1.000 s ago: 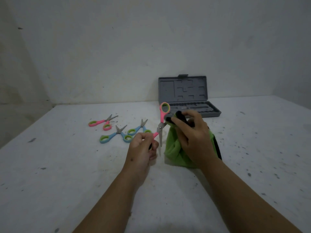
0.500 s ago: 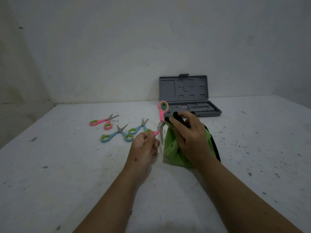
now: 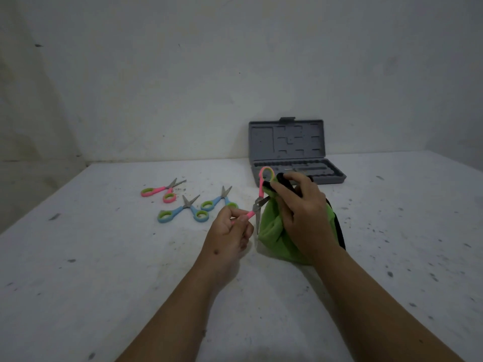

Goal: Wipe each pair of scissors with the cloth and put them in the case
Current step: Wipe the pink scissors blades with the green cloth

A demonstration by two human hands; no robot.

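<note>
My left hand point(image 3: 231, 231) pinches one handle of a pink pair of scissors point(image 3: 260, 190), which stands spread open with its other loop up and one blade pointing down. My right hand point(image 3: 304, 215) grips a green cloth with a black edge point(image 3: 274, 233), bunched against the scissors' upper blade. Three more pairs lie on the table to the left: a pink pair point(image 3: 163, 191) and two blue pairs point(image 3: 183, 212) point(image 3: 218, 201). The grey case point(image 3: 337, 177) stands open at the back by the wall.
The white table point(image 3: 104, 257) is speckled with dark marks. Its left edge drops off at the far left. A bare wall rises close behind the case.
The hands, scissors and cloth have shifted slightly; my right hand's fingers have slid the cloth along the pink scissors. The pairs on the table have not moved.
</note>
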